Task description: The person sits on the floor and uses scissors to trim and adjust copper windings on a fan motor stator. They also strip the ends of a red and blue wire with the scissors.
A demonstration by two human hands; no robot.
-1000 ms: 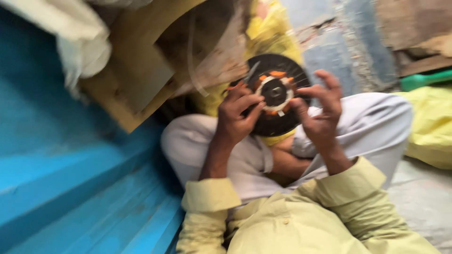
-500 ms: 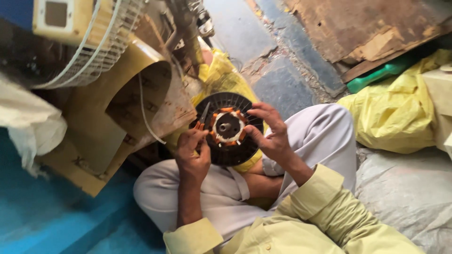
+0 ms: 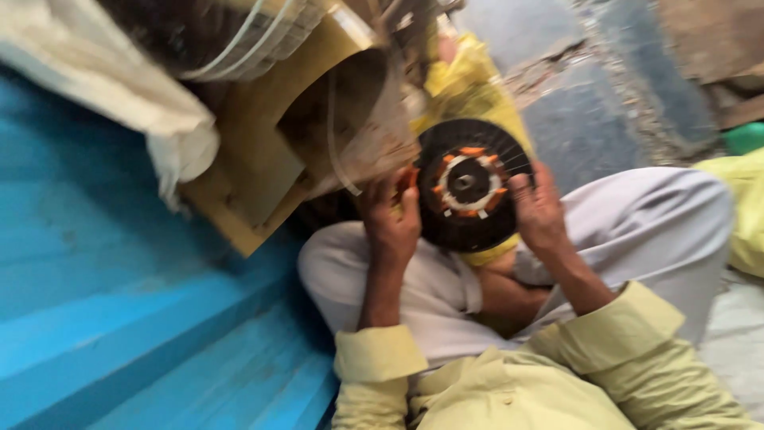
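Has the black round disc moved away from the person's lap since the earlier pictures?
No. The disc is held over the lap between both hands as before; only the camera shifted.

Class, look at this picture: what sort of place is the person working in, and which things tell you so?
Probably an informal repair workshop, worked at floor level. Both hands hold a round black motor part with orange windings; a worn yellowish fan housing stands alongside; the stone floor is rough.

Motor stator disc [image 3: 469, 223] is black with fine radial ribbing; orange coil windings ring a white centre piece with a grey metal hub. Sleeves [image 3: 629, 326] pale yellow, trousers [image 3: 637, 223] off-white, cloth under the disc [image 3: 469, 87] bright yellow. Fan housing [image 3: 255, 159] mustard-tan, panel at left [image 3: 103, 318] bright blue, sack [image 3: 119, 87] cream-white.
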